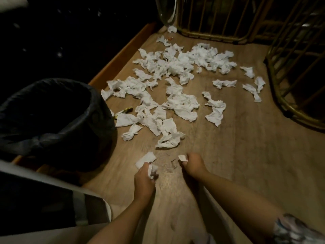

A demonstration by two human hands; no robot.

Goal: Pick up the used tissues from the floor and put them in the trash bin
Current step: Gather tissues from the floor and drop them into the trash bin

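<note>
Several crumpled white tissues [177,88] lie scattered over the wooden floor [237,155] ahead of me. A trash bin [52,124] lined with a dark bag stands at the left, its mouth open and dark inside. My left hand [145,178] is low over the floor just right of the bin, closed on a white tissue [146,160] that sticks out past the fingers. My right hand [191,164] is beside it, pinching a small tissue piece [182,157] at the fingertips.
A golden wire rack [211,20] stands at the back and another wire frame [299,67] at the right. A wooden skirting [123,53] borders the floor on the left. A small gold wrapper [123,110] lies by the bin. A white chair edge [52,184] is at the lower left.
</note>
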